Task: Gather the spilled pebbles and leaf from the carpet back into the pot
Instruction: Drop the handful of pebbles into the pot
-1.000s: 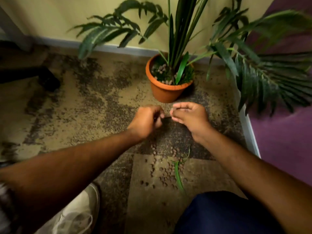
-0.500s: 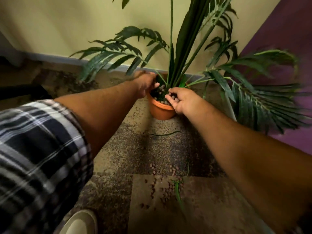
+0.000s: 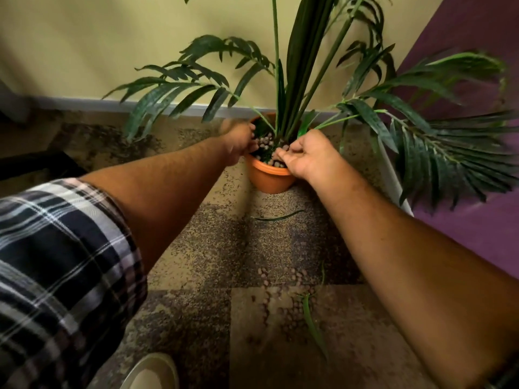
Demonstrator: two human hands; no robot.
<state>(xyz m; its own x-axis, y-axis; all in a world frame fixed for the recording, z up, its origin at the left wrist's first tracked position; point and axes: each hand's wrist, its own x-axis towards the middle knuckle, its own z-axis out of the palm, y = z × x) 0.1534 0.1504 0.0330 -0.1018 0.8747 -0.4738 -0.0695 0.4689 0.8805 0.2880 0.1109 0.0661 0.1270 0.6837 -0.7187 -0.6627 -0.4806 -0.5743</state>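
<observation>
The orange pot (image 3: 266, 179) with a tall green plant stands on the carpet by the wall, and brown pebbles fill its top. My left hand (image 3: 238, 138) is at the pot's left rim, blurred, with its fingers over the pebbles. On the near right rim, my right hand (image 3: 304, 155) has its fingers bunched and its fingertips among the pebbles. Several spilled pebbles (image 3: 283, 299) lie on the carpet between my forearms. A green leaf (image 3: 313, 324) lies beside them. A thin dark leaf (image 3: 276, 217) lies just in front of the pot.
Palm fronds (image 3: 449, 153) spread low to the right over a purple surface (image 3: 477, 220). A yellow wall with a grey skirting board (image 3: 84, 103) runs behind the pot. My light shoe (image 3: 151, 372) is at the bottom edge. A dark object (image 3: 36, 167) sits at the left.
Both hands went from above the spill, fists closed near each other, forward to the pot's rim. My view rose and moved nearer the pot.
</observation>
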